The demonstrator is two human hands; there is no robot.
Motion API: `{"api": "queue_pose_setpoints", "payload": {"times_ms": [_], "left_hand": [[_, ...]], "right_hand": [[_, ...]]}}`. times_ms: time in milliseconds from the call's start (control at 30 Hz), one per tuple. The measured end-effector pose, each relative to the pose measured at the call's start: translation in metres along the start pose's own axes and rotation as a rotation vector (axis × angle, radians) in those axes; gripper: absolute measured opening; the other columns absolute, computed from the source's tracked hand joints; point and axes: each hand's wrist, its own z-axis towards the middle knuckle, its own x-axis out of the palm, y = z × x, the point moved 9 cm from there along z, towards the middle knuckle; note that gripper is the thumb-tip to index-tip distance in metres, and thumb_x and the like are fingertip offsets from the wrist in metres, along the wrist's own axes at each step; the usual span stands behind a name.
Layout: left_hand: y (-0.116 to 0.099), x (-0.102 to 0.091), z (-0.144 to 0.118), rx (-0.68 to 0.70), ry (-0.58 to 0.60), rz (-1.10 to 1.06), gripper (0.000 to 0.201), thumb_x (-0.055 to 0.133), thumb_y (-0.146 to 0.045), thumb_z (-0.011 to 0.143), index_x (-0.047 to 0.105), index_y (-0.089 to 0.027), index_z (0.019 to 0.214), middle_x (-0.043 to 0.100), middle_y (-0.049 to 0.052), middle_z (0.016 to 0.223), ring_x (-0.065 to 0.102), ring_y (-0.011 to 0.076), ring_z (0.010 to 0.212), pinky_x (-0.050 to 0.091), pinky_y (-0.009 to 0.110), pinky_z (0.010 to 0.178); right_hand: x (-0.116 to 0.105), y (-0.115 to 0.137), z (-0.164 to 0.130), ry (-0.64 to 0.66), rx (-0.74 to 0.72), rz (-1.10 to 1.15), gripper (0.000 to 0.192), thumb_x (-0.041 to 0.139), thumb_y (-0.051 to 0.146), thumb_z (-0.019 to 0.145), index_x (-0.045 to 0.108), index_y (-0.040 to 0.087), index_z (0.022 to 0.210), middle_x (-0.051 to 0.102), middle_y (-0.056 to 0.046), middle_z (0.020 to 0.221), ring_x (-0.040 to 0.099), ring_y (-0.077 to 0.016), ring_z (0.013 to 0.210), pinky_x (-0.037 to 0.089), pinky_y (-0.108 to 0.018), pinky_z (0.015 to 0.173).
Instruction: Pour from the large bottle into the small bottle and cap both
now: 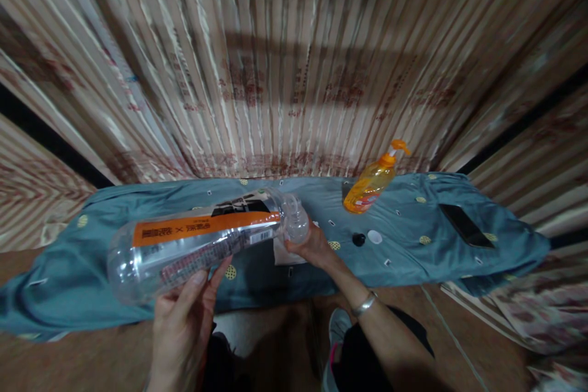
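While the left hand (184, 312) cradled the clear plastic bottle (206, 239) lying sideways over the blue cloth (413, 239), the right hand (312, 245) gripped its neck (cap (359, 238) lay at three o'clock); residual liquid could probably spill through the uncapped mouth.

A: Which items are obscured?
B: The clear bottle (197, 242) covers the left hand's (184, 318) fingertips and part of the white paper (287, 254). Label text is too blurred to read.
A: Any cut-off?
B: The bench's blue cloth (413, 239) runs past the left picture edge.
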Motion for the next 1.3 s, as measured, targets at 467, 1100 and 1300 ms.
{"api": "queue_pose_setpoints", "payload": {"times_ms": [467,1100,1300], "left_hand": [[0.0014,0.0,-0.0006,0.002,0.04,0.013,0.035,0.095,-0.035,0.053,0.075,-0.019,0.076,0.074,0.002,0.081,0.071,0.0277,0.096,0.058,0.055,0.097],[-0.004,0.0033,-0.0054,0.05,0.066,0.003,0.033,0.093,-0.029,0.058,0.075,-0.019,0.085,0.075,0.002,0.085,0.072,0.0252,0.092,0.062,0.05,0.091],[-0.002,0.0039,-0.002,0.041,0.065,-0.008,0.031,0.093,-0.028,0.057,0.075,-0.019,0.082,0.076,0.0,0.084,0.072,0.0228,0.089,0.063,0.045,0.089]], "right_hand": [[0.0026,-0.0065,0.0014,-0.024,-0.026,0.01,0.063,0.076,0.031,0.067,0.056,0.02,0.126,0.076,-0.008,0.104,0.074,-0.0281,0.094,0.06,-0.042,0.086],[0.0014,-0.0045,0.001,-0.027,-0.015,-0.025,0.065,0.078,0.03,0.066,0.056,0.02,0.126,0.076,-0.009,0.105,0.074,-0.0301,0.097,0.059,-0.044,0.088],[0.0008,-0.0044,0.0009,-0.013,-0.009,-0.012,0.064,0.077,0.032,0.067,0.056,0.023,0.126,0.076,-0.006,0.107,0.074,-0.0271,0.099,0.059,-0.04,0.088]]}}
